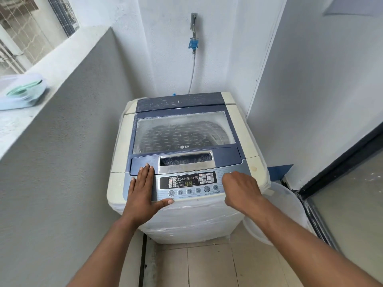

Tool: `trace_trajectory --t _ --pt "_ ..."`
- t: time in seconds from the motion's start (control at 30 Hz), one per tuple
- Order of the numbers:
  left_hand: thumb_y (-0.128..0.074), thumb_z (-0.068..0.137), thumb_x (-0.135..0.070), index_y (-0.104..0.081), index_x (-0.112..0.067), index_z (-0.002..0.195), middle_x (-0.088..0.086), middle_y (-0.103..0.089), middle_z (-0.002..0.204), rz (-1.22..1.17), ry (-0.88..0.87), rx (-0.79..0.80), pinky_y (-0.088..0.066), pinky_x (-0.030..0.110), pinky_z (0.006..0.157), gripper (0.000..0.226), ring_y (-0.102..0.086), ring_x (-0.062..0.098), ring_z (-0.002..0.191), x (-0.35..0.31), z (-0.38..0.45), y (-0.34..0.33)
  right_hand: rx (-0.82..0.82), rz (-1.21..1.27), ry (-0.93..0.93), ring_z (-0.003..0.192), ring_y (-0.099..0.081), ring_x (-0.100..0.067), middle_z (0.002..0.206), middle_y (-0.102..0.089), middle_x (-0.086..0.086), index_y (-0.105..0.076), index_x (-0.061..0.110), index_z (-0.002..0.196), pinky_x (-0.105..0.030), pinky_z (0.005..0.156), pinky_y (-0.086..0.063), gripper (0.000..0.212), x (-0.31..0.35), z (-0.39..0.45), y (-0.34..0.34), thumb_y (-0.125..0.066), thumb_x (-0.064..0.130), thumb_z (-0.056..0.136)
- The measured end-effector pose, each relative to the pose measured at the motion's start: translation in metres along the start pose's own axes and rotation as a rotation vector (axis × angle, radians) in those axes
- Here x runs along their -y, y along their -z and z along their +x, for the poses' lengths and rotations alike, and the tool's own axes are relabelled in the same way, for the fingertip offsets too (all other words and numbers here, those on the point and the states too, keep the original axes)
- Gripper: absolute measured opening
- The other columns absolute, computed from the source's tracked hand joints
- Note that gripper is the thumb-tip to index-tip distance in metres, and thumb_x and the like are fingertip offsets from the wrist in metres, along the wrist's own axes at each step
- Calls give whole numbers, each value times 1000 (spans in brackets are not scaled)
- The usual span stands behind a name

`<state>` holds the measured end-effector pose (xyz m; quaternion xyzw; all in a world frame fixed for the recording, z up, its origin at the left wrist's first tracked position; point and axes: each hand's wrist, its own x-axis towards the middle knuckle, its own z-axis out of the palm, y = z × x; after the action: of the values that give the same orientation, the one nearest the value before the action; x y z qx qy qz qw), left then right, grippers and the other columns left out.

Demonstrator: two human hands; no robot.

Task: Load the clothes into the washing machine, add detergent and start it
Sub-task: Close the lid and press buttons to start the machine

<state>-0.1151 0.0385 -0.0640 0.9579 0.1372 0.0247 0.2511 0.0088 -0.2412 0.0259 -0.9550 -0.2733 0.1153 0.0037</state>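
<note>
washing machine point(182, 129) under left hand point(143, 189)

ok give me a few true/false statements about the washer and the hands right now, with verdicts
1. The washing machine lid is closed. True.
2. The left hand lies flat on the control panel, fingers straight. True.
3. The display is dark. False: it is lit and shows 44.
4. The right hand holds a detergent bottle. False: it holds nothing and sits at the panel's right end, fingers curled under and hidden.
5. A hose runs down from the wall tap behind the machine. True.
</note>
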Motion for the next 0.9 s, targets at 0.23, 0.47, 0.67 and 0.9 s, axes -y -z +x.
trace_trajectory --t 0.23,0.47,0.67,0.9 --pt "-26 62 -108 8 -25 166 -13 18 172 8 -3 -4 12 36 129 138 20 8 159 2 0 -2 -132 11 -20 83 -69 -22 101 -67 0 -66 16 125 -31 55 -48 50 -10 -27 -49 -76 20 76" --pt "-21 61 -108 12 -23 166 -11 22 171 35 7 17 15 34 127 139 24 9 158 0 1 -1 -169 40 -19 91 -68 -24 112 -66 -3 -53 18 148 -34 65 -55 70 -18 -36 -54 -77 32 83" --pt "-55 85 -78 14 -16 165 -1 22 173 121 67 97 7 41 129 122 21 17 159 -19 -2 11 -178 53 3 103 -64 -28 118 -62 -7 -52 16 146 -38 79 -55 63 -13 -37 -42 -71 36 88" --pt "10 61 -103 11 -16 165 -3 21 171 172 40 88 10 34 127 136 18 14 159 -38 -27 22 -193 95 51 132 -51 -26 150 -50 -6 -38 14 155 -40 107 -46 68 -5 -34 -27 -57 47 99"
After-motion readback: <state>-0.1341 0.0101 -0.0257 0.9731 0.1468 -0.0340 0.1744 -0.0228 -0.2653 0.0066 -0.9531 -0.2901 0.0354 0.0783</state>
